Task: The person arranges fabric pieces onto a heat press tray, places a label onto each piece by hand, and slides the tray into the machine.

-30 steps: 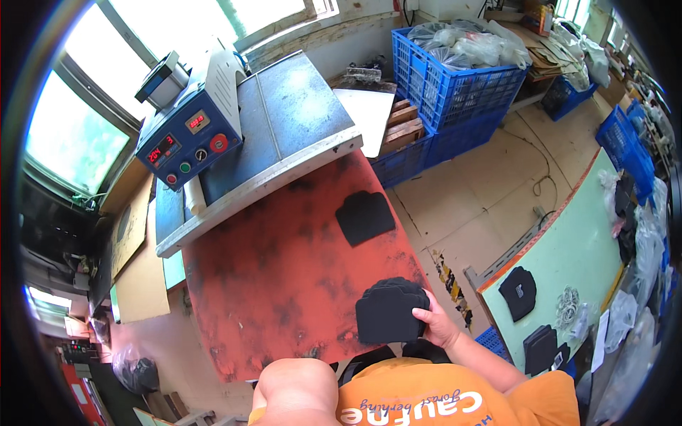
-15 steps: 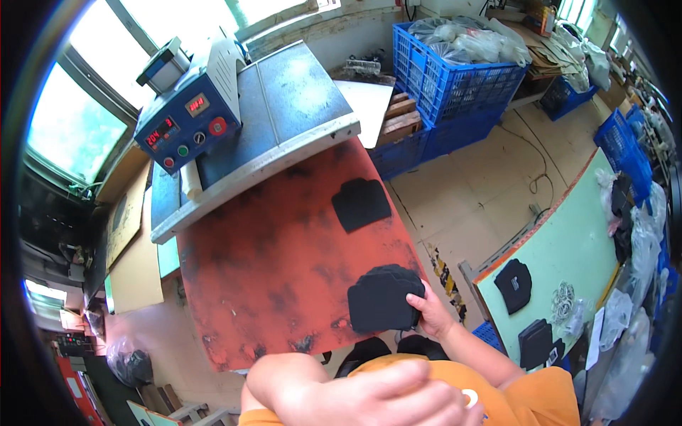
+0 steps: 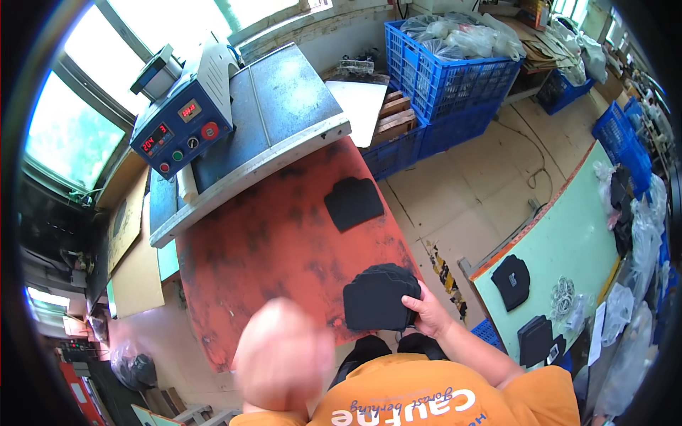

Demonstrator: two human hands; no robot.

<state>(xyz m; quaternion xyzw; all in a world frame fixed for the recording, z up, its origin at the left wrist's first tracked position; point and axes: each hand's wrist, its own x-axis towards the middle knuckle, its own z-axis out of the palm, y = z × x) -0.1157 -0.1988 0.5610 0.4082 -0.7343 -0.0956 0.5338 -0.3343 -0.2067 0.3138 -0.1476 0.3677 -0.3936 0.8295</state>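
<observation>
A stack of black fabric pieces (image 3: pixel 375 298) with rounded corners lies at the near right edge of the red table (image 3: pixel 245 241). My right hand (image 3: pixel 424 310) grips its right side, thumb on top and fingers underneath out of sight. Smeared by motion, my left hand (image 3: pixel 284 351) is raised near my body, over the table's near edge; its fingers cannot be made out. Farther up the table, apart from both hands, a single flat black piece (image 3: pixel 353 204) of similar shape lies by the right edge.
A blue machine (image 3: pixel 186 128) with red displays and buttons stands on a metal platform (image 3: pixel 284 92) beyond the table. Blue crates (image 3: pixel 455 92) full of plastic bags are at the back. On a pale green table (image 3: pixel 543 248) to the right lie more black pieces (image 3: pixel 534 342).
My left hand has moved left, away from in front of my chest, uncovering the print on the orange shirt. My right hand keeps its grip on the stack.
</observation>
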